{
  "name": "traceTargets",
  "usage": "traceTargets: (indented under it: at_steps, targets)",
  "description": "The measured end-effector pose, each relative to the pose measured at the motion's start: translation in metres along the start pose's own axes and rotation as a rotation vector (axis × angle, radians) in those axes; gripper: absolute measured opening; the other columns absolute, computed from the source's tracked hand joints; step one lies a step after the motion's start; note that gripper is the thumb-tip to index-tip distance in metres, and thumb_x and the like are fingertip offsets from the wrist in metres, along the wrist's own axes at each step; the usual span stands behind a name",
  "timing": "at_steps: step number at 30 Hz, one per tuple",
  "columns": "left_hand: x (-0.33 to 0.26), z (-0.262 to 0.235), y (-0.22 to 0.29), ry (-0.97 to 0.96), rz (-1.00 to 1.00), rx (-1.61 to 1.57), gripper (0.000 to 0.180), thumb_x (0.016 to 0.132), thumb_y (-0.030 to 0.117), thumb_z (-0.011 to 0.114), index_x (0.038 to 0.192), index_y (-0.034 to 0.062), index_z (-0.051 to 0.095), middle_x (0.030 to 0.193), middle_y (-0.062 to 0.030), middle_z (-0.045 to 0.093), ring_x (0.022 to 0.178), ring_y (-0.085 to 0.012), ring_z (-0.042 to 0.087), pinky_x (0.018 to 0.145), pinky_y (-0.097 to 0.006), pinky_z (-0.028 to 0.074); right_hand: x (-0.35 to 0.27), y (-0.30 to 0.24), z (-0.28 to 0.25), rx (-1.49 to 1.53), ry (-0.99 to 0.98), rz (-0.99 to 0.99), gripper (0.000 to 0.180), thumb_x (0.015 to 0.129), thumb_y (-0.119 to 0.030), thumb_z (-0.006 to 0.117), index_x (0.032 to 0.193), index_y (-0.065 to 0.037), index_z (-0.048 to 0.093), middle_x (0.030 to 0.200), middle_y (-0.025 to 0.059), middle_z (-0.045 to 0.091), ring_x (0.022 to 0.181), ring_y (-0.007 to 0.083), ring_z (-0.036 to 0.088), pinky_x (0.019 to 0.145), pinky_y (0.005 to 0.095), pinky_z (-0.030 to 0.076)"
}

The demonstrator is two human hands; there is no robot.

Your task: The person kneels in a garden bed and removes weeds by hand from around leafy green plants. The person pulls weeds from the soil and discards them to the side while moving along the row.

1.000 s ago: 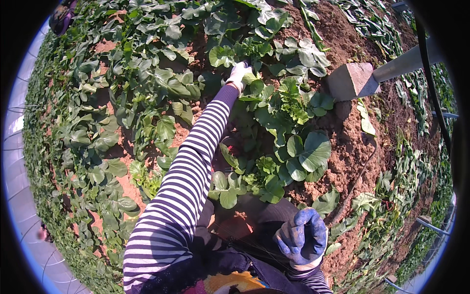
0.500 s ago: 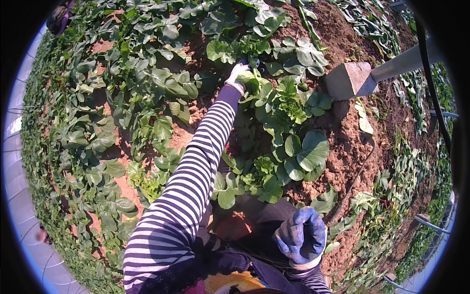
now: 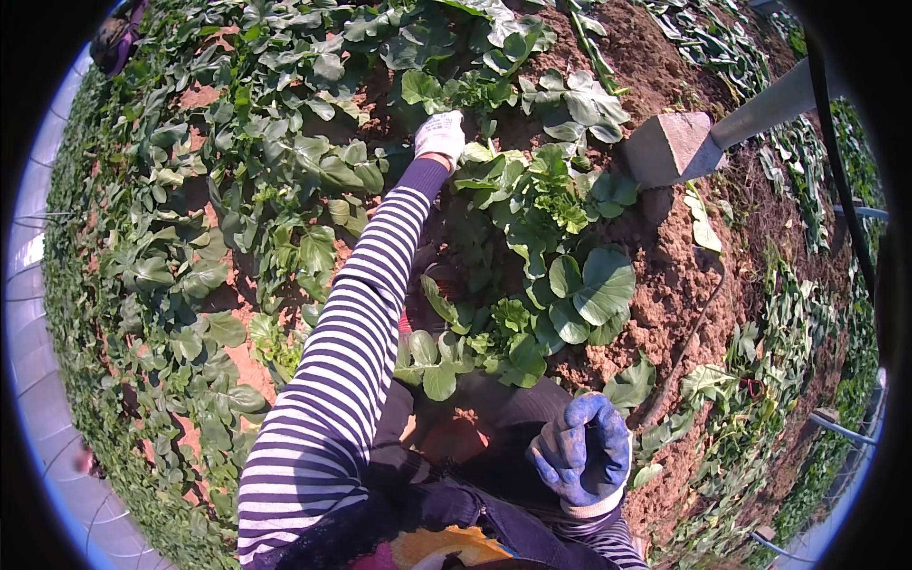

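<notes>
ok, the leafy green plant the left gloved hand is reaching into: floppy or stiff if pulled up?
Probably floppy: the leafy plant shows broad thin leaves on short stems. Likely light, though loose soil may cling to its roots. The left hand touches leaves that look tear-prone.

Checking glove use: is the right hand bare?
No, the right hand wears a blue glove and rests near the knee, while the left hand wears a white one.

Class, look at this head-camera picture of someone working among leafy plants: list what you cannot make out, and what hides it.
- Left hand, head view: the white glove's fingertips are buried in leaves, so any grip is hidden.
- Right hand, head view: the blue glove is curled; its palm faces away.
- Grey block on a pole: the pole's upper end is cut off by the dark rim.
- Figure at the top left edge: too small and cropped.
</notes>
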State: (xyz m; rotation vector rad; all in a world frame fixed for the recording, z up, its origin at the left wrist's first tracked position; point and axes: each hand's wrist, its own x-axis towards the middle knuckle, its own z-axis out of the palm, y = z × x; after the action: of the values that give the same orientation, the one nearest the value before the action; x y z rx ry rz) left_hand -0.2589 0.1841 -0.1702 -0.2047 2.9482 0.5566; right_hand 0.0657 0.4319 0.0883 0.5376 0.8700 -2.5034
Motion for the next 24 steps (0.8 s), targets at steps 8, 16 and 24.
traceTargets:
  at_steps: [8, 16, 24]
  targets:
    - [-0.052, -0.135, 0.06, -0.454, 0.338, 0.658, 0.026, 0.085, 0.008, 0.051, 0.107, 0.0062, 0.066, 0.112, -0.0147, 0.065, 0.105, -0.0284, 0.062, 0.087, -0.038, 0.051, -0.006, 0.003, 0.003, -0.064, -0.099, -0.055, 0.034, 0.099, -0.031, 0.042, 0.104, 0.002, 0.05, 0.057, -0.0016, 0.039, 0.049, 0.0082, 0.037, 0.045, 0.0228, 0.036]
    - [-0.227, -0.167, 0.301, 0.244, 1.557, -1.097, 0.089, 0.07, 0.055, 0.073, 0.142, 0.0167, 0.038, 0.137, -0.0231, 0.04, 0.12, -0.0453, 0.044, 0.1, -0.054, 0.037, -0.007, 0.008, -0.008, 0.138, -0.152, 0.006, 0.035, 0.099, -0.031, 0.043, 0.11, 0.002, 0.051, 0.065, -0.0008, 0.043, 0.052, 0.0085, 0.041, 0.049, 0.024, 0.037]
    - [-0.12, -0.085, 0.186, 0.033, 0.787, -0.35, 0.031, 0.088, 0.034, 0.058, 0.106, 0.0095, 0.064, 0.106, -0.0118, 0.062, 0.098, -0.0291, 0.061, 0.085, -0.04, 0.048, -0.008, 0.006, -0.012, 0.077, -0.221, -0.083, 0.038, 0.097, -0.029, 0.049, 0.113, 0.006, 0.052, 0.068, 0.0029, 0.046, 0.059, 0.0126, 0.044, 0.055, 0.0307, 0.04]
